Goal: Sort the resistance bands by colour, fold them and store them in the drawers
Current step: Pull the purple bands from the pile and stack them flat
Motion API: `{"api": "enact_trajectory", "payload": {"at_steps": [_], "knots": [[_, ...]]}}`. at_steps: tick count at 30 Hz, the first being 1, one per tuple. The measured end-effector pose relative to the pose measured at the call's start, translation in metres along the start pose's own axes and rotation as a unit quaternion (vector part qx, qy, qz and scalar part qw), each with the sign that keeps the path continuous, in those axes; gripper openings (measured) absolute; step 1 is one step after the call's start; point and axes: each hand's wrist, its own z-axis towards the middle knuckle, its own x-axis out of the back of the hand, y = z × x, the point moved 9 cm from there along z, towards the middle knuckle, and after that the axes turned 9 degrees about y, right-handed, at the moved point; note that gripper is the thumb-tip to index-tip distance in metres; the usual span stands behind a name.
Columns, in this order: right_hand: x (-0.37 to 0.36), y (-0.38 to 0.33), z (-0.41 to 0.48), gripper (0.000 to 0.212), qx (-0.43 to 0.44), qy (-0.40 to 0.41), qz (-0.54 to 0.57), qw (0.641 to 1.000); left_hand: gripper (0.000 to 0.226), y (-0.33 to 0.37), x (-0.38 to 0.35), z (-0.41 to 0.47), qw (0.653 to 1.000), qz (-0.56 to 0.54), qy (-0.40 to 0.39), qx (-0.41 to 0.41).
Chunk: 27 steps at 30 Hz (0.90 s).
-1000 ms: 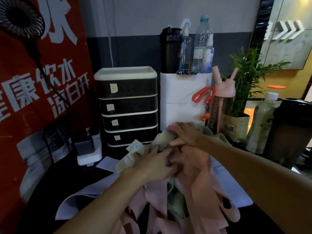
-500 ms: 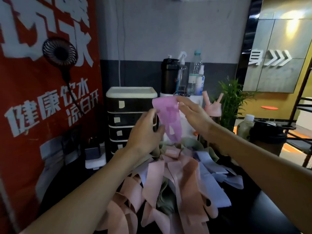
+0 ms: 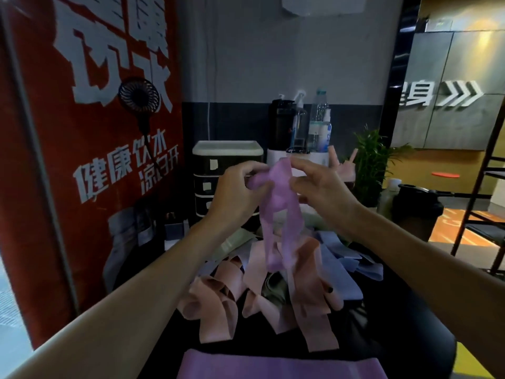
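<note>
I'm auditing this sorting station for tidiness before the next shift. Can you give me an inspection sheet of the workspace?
Surface: dark tabletop, partly covered by bands.
Job's things: purple band held up; mixed pile of pink, blue and green bands beneath; second purple band at the near edge; drawer unit behind, visible drawers shut.
Clutter: bottles on a white box, potted plant, black shaker.
Hands: left hand and right hand both pinch the purple band's top.
Cables: fan cable hangs down the red banner.
Surroundings: grey wall, metal rack at right.
</note>
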Motion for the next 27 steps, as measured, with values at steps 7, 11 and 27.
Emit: {"api": "enact_trajectory", "payload": {"at_steps": [7, 11, 27], "knots": [[0.0, 0.0, -0.016, 0.03, -0.007, 0.017, 0.001, 1.0, 0.016, -0.001, 0.026, -0.012, 0.999, -0.002, 0.051, 0.001], [0.014, 0.003, -0.022, 0.026, -0.008, 0.067, -0.025, 0.997, 0.015, -0.009, 0.043, -0.013, 0.997, -0.01, 0.069, 0.019], [-0.009, 0.004, -0.033, 0.023, -0.012, 0.033, -0.003, 0.999, 0.008, 0.029, 0.03, -0.016, 0.999, -0.02, -0.029, -0.004]]}}
